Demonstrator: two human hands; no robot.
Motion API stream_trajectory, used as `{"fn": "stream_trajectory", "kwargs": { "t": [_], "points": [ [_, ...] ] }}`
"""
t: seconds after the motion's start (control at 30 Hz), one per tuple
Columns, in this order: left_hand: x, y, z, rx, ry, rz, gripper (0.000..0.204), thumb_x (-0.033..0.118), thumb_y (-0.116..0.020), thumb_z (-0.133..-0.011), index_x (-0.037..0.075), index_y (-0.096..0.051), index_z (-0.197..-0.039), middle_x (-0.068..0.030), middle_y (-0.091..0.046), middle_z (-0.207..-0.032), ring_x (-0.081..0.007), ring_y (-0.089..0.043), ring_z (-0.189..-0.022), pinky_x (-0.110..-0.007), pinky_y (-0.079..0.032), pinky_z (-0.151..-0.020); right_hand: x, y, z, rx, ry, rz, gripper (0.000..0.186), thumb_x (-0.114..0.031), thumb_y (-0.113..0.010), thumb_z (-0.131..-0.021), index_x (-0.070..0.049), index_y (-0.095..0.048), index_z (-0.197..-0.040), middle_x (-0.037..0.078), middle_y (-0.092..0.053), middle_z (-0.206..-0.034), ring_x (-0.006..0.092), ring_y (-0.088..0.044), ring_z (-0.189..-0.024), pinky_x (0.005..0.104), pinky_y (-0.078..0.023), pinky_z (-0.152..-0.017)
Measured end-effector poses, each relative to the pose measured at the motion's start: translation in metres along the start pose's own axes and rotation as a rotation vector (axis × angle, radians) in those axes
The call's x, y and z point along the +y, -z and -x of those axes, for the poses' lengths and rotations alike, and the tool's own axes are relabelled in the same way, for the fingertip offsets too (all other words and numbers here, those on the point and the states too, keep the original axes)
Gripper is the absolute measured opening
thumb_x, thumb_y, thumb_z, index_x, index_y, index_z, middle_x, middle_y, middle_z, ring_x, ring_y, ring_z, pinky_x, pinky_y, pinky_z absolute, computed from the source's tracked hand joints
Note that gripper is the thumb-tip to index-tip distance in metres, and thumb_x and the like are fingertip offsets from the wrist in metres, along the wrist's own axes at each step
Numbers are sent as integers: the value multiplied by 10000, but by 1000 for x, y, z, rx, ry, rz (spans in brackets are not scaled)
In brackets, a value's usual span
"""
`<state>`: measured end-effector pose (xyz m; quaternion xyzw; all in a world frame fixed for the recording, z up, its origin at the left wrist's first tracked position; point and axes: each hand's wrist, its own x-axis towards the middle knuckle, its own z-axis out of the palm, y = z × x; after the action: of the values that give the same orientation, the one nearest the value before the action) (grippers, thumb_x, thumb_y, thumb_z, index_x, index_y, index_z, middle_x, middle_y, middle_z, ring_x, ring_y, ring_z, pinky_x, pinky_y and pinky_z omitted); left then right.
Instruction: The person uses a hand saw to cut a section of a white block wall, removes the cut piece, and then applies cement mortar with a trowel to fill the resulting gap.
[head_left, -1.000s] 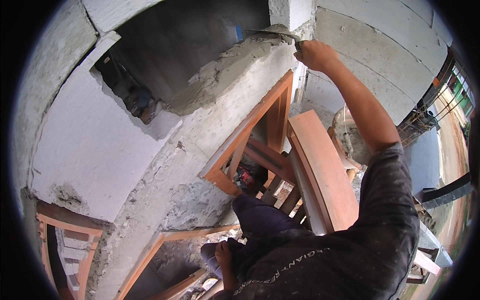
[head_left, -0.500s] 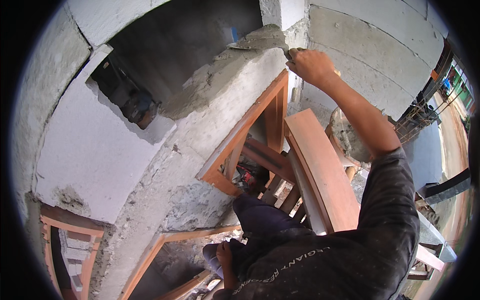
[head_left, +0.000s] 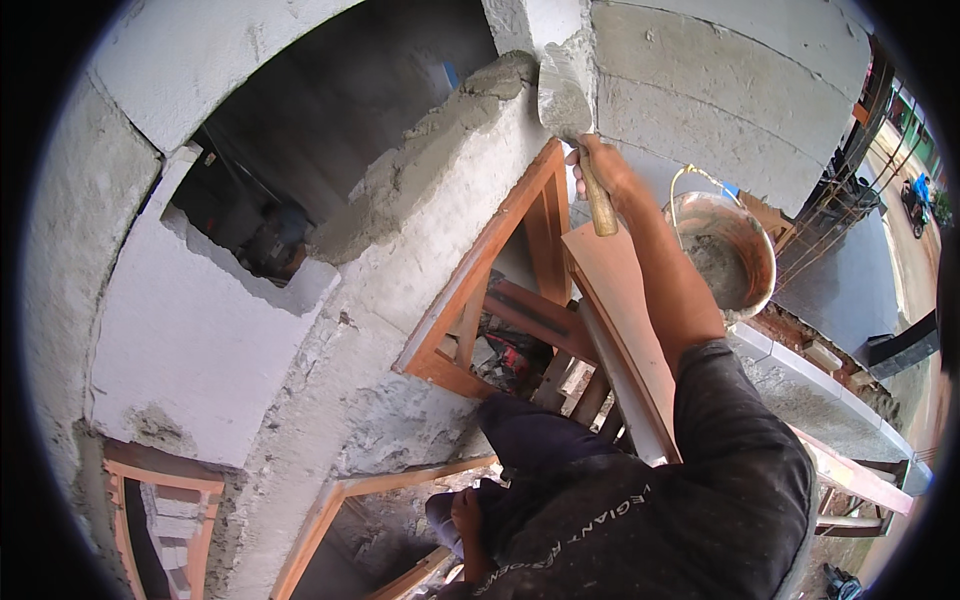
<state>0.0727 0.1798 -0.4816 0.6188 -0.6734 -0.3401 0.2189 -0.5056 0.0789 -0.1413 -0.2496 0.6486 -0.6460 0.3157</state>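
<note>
The trowel (head_left: 572, 95) sits at about twelve o'clock in the head view, its mortar-coated blade pressed flat against the end of a grey block wall (head_left: 720, 80), just above the fresh mortar bed (head_left: 440, 150) that runs along the top of the beam toward ten o'clock. The right hand (head_left: 600, 170) is closed tight around the trowel's pale wooden handle (head_left: 600, 208), with the arm reaching up from the dark sleeve at five o'clock. The left hand (head_left: 466, 515) shows low at six o'clock, beside the dark shirt; whether it is open or closed on something I cannot tell.

At two o'clock from the right hand, just beside the forearm, an orange bucket (head_left: 735, 250) holds grey mortar and carries a thin wire handle. It stands near a ledge of rough masonry (head_left: 820, 400) that runs off toward four o'clock. Under the beam, a wooden frame (head_left: 480, 290) in reddish timber opens at the centre, and a wooden plank (head_left: 620, 320) leans alongside the forearm. At nine o'clock a broken gap in the white block (head_left: 200, 340) shows a dark space behind.
</note>
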Motion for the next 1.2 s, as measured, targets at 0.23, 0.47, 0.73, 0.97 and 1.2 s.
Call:
{"fn": "stream_trajectory", "kwargs": {
  "t": [0.23, 0.47, 0.73, 0.97, 1.2],
  "points": [
    [5, -1, 0, 25, -36, 8, 303, 249, -531, -891, -24, -654, -935, -219, -658, -889, -367, -638, -843, -427, -485, -757, 11, -56, 16, -316, -81, -424, 393, -408, -358, -955, -90, -525, -795, 15, -458, -557, 149, -433, -393, 298, -420, -383],
    [4, 3, -9, -51, -63, -58, 335, 262, -513, -895, -35, -651, -963, -236, -653, -899, -382, -630, -850, -428, -477, -765, 34, -10, 104, -267, -28, 94, 447, -433, -419, -936, -31, -516, -768, 57, -485, -561, 160, -486, -408, 295, -404, -394],
    [20, -1, -3, -165, 38, -115, 366, 284, -492, -910, -41, -643, -983, -247, -650, -930, -402, -620, -870, -441, -464, -773, 3, 228, 167, 250, 58, 1452, 377, -328, -545, -855, -49, -635, -1094, 193, -671, -885, 294, -673, -815, 415, -511, -783],
    [5, -2, -17, -228, 10, -143, 359, 282, -503, -907, -40, -647, -976, -231, -656, -922, -378, -623, -862, -418, -468, -778, 42, 275, 121, 105, -414, 1785, 321, -221, -644, -758, -47, -665, -1027, 143, -660, -1066, 297, -630, -1006, 399, -515, -817],
    [8, -3, -11, -193, 41, -137, 353, 279, -510, -900, -41, -648, -957, -230, -656, -894, -367, -629, -841, -414, -469, -757, 96, 254, 76, -85, -218, 1853, 231, -156, -643, -758, -48, -695, -955, 110, -678, -1041, 276, -631, -1021, 390, -527, -795]
  ]
}}
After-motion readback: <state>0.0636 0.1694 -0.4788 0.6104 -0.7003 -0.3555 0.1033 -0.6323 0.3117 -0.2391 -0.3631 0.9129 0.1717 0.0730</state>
